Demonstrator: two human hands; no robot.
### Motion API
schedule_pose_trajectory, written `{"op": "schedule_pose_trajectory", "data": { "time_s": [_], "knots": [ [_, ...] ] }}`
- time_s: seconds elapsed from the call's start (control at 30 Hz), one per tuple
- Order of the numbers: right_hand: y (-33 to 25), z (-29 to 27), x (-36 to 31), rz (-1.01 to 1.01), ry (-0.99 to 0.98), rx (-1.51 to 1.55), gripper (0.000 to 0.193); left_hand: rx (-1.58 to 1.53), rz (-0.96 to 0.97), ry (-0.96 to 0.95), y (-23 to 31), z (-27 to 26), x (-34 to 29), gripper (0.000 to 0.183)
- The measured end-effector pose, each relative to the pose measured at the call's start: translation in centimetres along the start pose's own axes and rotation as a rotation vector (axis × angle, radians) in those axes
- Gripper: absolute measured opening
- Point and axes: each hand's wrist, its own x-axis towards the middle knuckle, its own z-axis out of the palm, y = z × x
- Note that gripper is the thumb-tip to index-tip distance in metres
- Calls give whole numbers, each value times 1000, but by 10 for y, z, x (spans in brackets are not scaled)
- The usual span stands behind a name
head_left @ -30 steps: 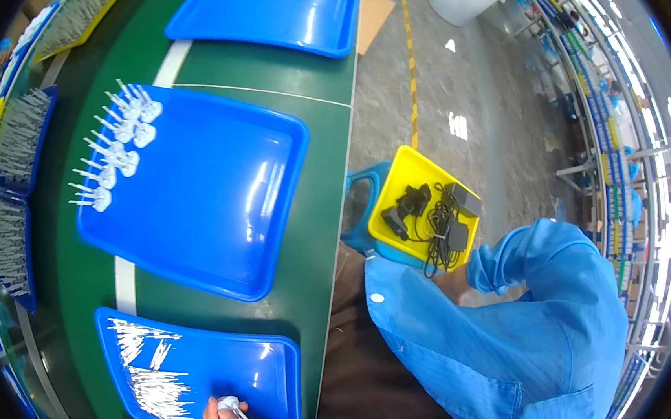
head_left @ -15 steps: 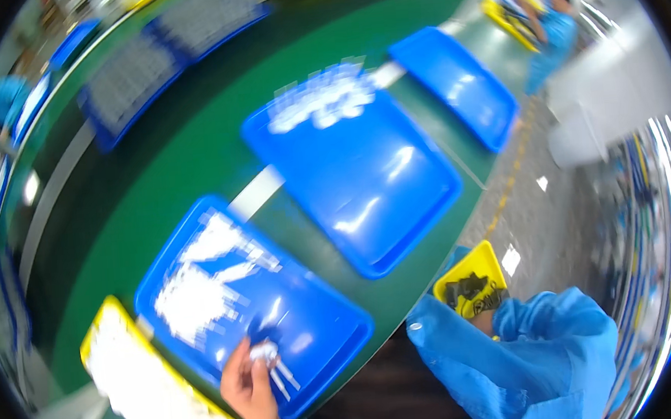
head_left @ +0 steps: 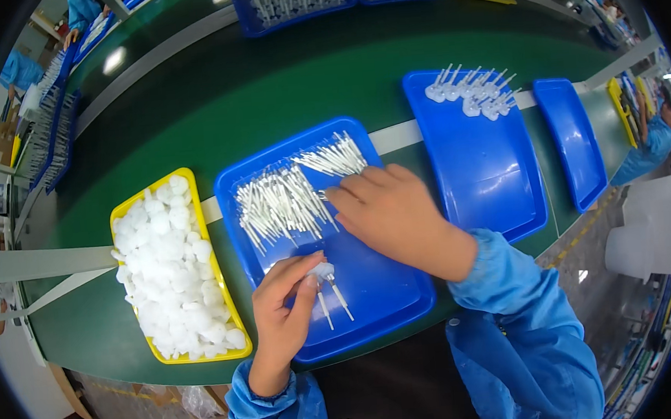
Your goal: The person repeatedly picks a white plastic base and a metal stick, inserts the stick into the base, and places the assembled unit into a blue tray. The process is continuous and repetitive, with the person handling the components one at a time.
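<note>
Between the thumb and fingers of my left hand (head_left: 281,304) is a small translucent-white rounded piece (head_left: 322,271), with two thin white sticks (head_left: 335,300) slanting down from it. This hand is over the near left part of a blue tray (head_left: 381,285). At the tray's middle, my right hand (head_left: 387,212) has its fingers bent down and drawn together beside a pile of thin white sticks (head_left: 280,206). Its fingertips are partly hidden, so whatever they pinch does not show. A smaller bundle of white sticks (head_left: 331,156) lies just beyond that hand.
Left of the tray, a yellow tray (head_left: 238,342) holds many white rounded pieces. On the right, another blue tray (head_left: 490,174) carries several rounded pieces with upright sticks; a narrower blue tray (head_left: 571,144) stands beyond it. Filled trays line the green table's far side. A co-worker (head_left: 653,145) is at far right.
My right hand has come from a yellow bin of dark items at my right side to the sticks in the blue tray. My left hand keeps the white piece. The view has turned.
</note>
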Motion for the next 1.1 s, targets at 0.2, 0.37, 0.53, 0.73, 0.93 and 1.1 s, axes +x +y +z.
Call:
{"op": "schedule_pose_trajectory", "data": {
  "time_s": [0.2, 0.37, 0.53, 0.73, 0.93, 1.1],
  "knots": [
    [3, 28, 11, 16, -103, -136, 21, -170, -36, 77, -6, -8, 7, 32],
    [2, -4, 4, 175, 17, 358, 21, -204, -15, 110, -10, -4, 13, 52],
    [-25, -20, -12, 278, -18, 832, 23, -127, -40, 74, -6, -2, 15, 64],
    [-31, -11, -24, 287, -19, 765, 24, -65, -23, 86, 5, 5, 16, 54],
    [-29, -13, -28, 280, -31, 760, 23, -102, -40, 155, -1, 9, 13, 55],
    [-32, -16, -29, 298, -41, 724, 23, 15, 26, 189, 5, 8, 14, 50]
  ]
}}
